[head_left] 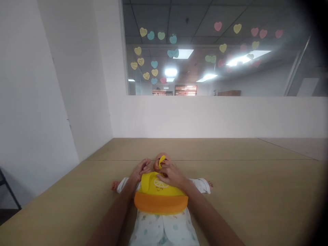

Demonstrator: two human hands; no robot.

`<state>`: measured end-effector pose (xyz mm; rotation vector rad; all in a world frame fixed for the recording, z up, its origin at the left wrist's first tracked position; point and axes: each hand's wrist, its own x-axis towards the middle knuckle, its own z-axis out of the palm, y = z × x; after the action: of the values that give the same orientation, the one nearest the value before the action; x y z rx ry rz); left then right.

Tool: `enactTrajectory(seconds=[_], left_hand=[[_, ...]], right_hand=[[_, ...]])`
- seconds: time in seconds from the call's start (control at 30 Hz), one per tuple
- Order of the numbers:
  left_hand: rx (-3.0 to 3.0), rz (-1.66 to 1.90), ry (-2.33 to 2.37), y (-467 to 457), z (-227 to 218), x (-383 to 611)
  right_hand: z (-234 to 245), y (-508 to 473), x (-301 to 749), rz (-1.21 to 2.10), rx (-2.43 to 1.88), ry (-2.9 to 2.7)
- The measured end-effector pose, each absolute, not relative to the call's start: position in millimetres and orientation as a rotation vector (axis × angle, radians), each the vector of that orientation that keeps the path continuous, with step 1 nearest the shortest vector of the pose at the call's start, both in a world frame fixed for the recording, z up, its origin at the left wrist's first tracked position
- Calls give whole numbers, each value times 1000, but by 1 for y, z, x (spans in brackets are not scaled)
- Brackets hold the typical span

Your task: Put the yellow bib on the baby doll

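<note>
A baby doll (164,230) in white patterned clothes lies on its back on the tan table (256,191), head away from me. A yellow silicone bib (156,184) with an orange pocket rests on its chest. My right hand (172,174) pinches the bib's yellow neck strap beside the doll's head. On the other side of the head, my left hand (140,171) touches the doll's neck with fingers curled. Most of the doll's face is hidden by my hands.
A white wall stands on the left and behind the table. Above the back wall is a window (217,48) with several heart-shaped paper stickers. A dark frame (7,191) shows at the left edge beside the table.
</note>
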<state>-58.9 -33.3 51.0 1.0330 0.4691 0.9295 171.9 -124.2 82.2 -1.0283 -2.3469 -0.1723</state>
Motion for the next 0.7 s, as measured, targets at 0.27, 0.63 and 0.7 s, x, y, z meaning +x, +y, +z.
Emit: enactTrajectory(seconds=[0.27, 0.63, 0.7], left_hand=[[952, 954, 462, -32, 56, -61], [782, 1188, 484, -34, 62, -44], [775, 1200, 494, -31, 59, -43]], right_hand=[[82, -120, 181, 24, -1130, -2299], [93, -126, 193, 706, -960, -1846], [96, -128, 199, 805, -898, -1670]])
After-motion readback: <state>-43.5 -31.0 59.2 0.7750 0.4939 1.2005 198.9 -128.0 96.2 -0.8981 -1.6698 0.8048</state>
